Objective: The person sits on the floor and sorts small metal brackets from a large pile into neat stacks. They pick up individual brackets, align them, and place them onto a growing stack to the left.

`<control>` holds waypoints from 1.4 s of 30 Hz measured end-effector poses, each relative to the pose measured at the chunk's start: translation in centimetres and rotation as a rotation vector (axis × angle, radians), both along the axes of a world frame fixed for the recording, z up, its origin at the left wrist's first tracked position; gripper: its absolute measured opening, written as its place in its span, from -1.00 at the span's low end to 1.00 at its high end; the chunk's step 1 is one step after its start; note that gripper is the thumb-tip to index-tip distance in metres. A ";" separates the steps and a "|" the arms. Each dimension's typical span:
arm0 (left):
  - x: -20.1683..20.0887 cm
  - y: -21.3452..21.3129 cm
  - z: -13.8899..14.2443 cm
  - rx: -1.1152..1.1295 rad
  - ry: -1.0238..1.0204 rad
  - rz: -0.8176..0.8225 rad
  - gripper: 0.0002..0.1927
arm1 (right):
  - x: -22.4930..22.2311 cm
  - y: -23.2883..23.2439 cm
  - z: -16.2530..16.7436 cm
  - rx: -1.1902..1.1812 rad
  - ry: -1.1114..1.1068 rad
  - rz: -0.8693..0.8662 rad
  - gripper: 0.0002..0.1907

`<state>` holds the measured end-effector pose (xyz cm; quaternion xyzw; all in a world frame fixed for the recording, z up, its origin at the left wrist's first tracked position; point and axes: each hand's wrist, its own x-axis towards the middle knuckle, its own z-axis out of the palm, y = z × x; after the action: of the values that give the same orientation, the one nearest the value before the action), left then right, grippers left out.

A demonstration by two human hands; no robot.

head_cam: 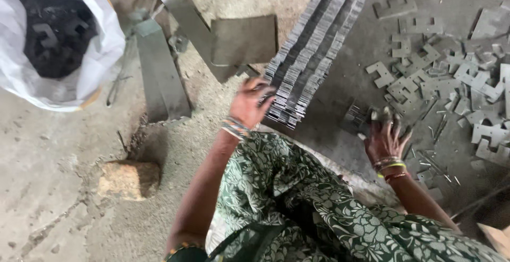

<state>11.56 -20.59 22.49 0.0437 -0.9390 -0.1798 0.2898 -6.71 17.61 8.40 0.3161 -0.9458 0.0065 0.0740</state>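
Sorting: stamped metal pieces, judged mid-way.
White sack (101,49): far-left floor, dark pieces inside.
Brick (129,178): on the floor, left of the knee.
Left hand (249,104): fingers curled onto the near end of the stacked plates (313,49).
Right hand (385,141): fingers spread, pressing a small bundle (355,116).
Loose pieces (451,81): heaped at the right.
Room: open floor lies left of the stacks.

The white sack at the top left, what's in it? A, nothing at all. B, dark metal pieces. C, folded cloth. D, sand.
B: the open mouth of the white sack shows dark metal pieces with notched cut-out shapes, much like the grey pieces scattered on the floor at right.
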 end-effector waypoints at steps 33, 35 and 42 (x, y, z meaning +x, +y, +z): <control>-2.4 -6.7 -4.9 0.778 -0.574 0.216 -0.30 | 6.4 -18.6 13.8 0.019 -0.304 0.225 -0.35; -1.7 -5.2 -5.1 0.983 -0.370 0.279 -0.43 | 7.2 -20.1 14.0 -0.026 -0.251 0.285 -0.29; -3.3 1.2 -6.8 0.976 0.222 0.075 -0.20 | 5.8 -19.9 10.9 -0.265 -0.019 0.567 -0.22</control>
<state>8.25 -19.40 15.68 0.1883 -0.7068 -0.5910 0.3401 -0.90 -2.28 19.33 0.5549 -0.8115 0.1531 0.1009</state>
